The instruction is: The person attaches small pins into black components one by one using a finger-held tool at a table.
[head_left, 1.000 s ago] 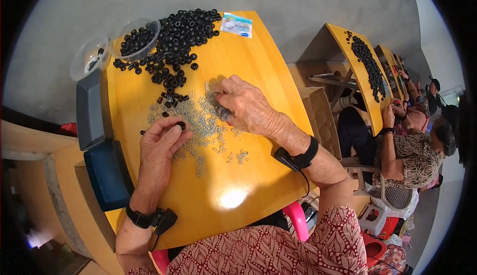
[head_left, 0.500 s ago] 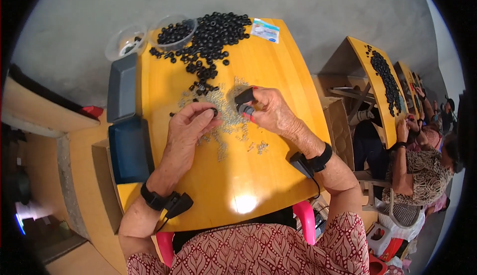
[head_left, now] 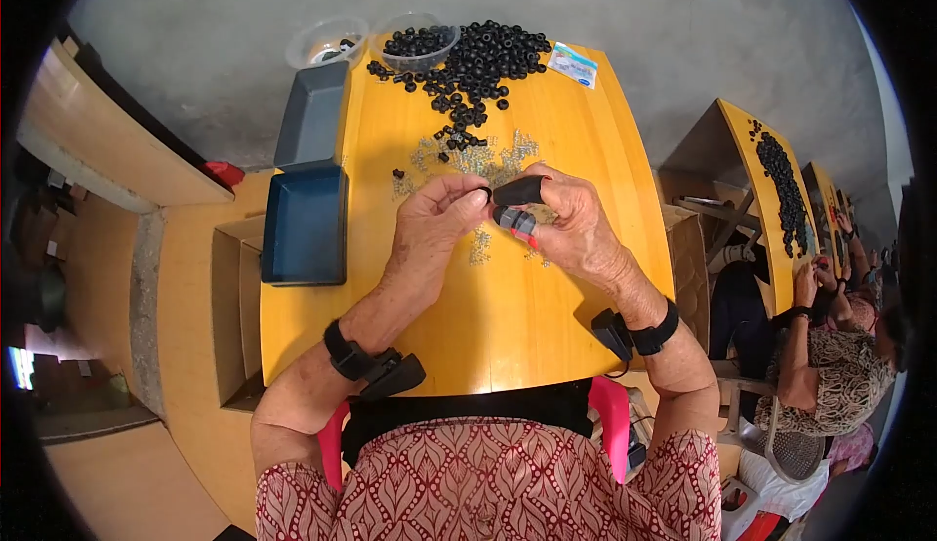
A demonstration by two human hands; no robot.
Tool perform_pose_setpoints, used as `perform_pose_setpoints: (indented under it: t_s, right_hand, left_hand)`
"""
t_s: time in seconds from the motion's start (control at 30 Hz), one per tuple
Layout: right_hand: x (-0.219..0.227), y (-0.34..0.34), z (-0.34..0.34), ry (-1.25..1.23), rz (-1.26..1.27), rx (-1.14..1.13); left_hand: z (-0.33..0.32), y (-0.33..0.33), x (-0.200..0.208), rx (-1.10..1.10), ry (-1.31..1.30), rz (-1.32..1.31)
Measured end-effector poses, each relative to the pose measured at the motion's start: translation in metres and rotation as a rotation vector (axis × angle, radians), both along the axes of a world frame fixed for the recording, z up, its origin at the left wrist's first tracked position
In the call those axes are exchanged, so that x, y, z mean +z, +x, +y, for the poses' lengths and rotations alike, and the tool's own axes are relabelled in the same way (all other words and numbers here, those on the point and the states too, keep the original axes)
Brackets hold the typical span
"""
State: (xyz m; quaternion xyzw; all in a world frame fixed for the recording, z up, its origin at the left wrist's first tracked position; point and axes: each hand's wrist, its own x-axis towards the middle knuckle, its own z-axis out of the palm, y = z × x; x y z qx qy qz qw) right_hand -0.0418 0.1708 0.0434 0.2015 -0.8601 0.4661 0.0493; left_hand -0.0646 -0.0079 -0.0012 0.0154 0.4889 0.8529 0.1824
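My left hand pinches a small round black plastic part between thumb and fingertips, over the middle of the table. Facing it, my right hand is closed, its index finger in a black cover and its thumb wrapped in grey and black bands. The two sets of fingertips meet or nearly meet at the black part. Whatever the right fingers hold is too small or hidden. Beneath and beyond the hands lie scattered small silvery metal pieces. Farther back is a heap of similar black parts.
Two clear plastic bowls, one partly filled and one farther left, stand at the back. A grey tray and a blue tray line the left edge. A printed packet lies back right. Other people work at tables on the right.
My hands have come together, bringing the black part up to the right fingertips. The whole view has shifted, so the table sits farther right and higher.
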Motion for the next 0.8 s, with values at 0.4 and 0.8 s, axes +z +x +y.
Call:
perform_pose_setpoints:
  t_s: [0.4,0.8]
  right_hand:
    - [-0.011,0.015,-0.011,0.272,0.304,-0.009]
    - [0.008,0.039,0.036,0.258,0.290,-0.128]
  left_hand:
    - [-0.008,0.014,-0.015,-0.001,-0.033,0.091]
    - [-0.009,0.014,-0.010,-0.010,-0.122,0.106]
